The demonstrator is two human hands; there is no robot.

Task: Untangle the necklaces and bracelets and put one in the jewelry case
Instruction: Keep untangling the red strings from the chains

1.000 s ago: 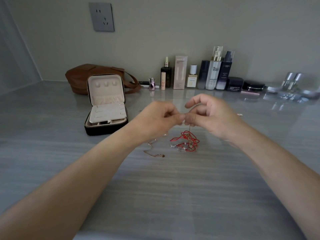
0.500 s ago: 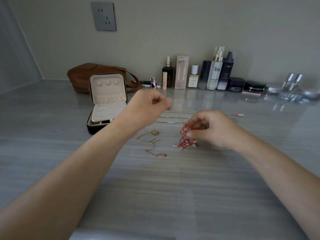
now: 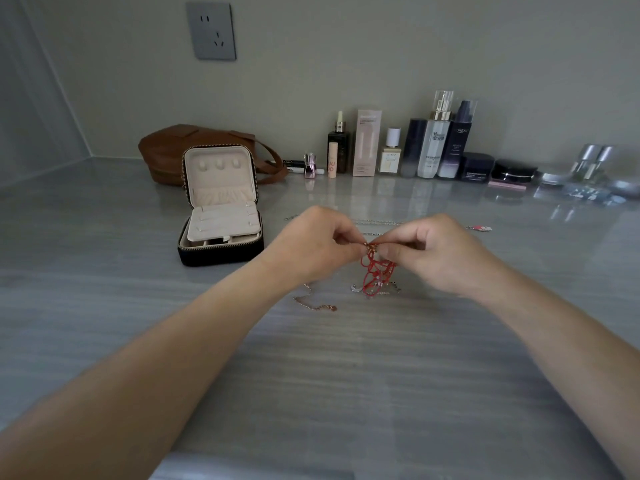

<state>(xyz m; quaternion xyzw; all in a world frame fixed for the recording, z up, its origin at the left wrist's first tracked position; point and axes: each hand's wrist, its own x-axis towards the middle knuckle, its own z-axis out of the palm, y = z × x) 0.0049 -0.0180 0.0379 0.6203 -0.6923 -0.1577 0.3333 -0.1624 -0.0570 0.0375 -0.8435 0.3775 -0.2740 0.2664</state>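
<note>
Above the middle of the grey streaked tabletop point(image 3: 346, 375), the left hand point(image 3: 311, 247) and right hand point(image 3: 436, 254) meet. Each pinches the top of a tangled bunch of red cord bracelets point(image 3: 375, 271), whose lower end hangs down to the surface. The small metal bit between the fingertips is too tiny to make out. A thin rose-gold chain point(image 3: 315, 306) lies partly hidden under the left wrist. The open black zip jewelry case with cream lining point(image 3: 221, 220) stands apart, to the left.
</note>
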